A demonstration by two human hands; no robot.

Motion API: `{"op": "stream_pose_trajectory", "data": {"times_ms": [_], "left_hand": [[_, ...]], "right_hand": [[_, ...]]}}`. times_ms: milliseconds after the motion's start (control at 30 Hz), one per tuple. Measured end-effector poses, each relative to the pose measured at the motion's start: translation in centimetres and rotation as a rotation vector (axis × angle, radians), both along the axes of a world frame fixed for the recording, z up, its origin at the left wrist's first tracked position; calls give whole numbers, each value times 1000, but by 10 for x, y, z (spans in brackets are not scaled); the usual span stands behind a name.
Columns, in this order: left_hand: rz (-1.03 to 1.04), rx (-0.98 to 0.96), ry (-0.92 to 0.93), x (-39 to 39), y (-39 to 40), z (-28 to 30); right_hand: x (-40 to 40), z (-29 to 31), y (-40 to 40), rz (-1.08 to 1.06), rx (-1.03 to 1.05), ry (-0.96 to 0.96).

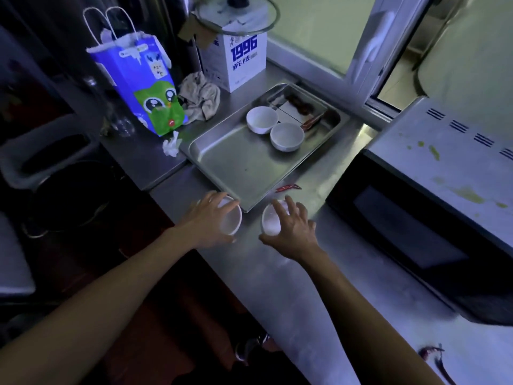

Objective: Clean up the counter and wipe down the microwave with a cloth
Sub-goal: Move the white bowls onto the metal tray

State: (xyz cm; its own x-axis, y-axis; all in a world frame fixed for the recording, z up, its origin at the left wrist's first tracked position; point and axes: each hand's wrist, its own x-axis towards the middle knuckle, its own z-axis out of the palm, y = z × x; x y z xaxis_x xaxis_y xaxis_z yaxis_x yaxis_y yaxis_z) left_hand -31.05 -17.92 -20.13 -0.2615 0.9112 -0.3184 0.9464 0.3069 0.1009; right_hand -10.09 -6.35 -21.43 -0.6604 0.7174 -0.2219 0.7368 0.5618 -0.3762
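A long steel counter (291, 273) is seen running from lower right to upper left, and on its right end a dark-doored microwave (433, 212) is set, its pale top marked with yellowish-green smears. A shallow metal tray (236, 162) is laid on the counter near the middle; two white bowls (273, 127) are seated in it side by side, touching, with a smaller metal dish (298, 105) of dark scraps behind them. A blue and green paper bag (141, 79) is stood upright at the far left, and a white box (236, 62) marked 1996 is placed behind the tray. A crumpled cloth (201, 100) is left between bag and box, well apart from both hands. A small white tissue wad (172, 145) is lying just beside the tray's left corner. At the tray's near edge, a white bowl (231, 219) is gripped by the left hand (206, 222), fingers curled around its rim. Another white bowl (270, 220) is covered by the right hand (291, 226), fingers spread over its rim and touching it. A red scrap (288, 187) is seen by the tray's near right edge.
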Motion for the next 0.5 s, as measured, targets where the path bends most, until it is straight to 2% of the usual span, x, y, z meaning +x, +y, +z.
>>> {"op": "stream_pose_trajectory", "data": {"times_ms": [367, 500], "left_hand": [[-43, 29, -9, -58, 76, 13], [-129, 96, 30, -88, 102, 5]], "right_hand": [[-48, -2, 59, -23, 9, 85], [-73, -5, 72, -26, 27, 120]]}}
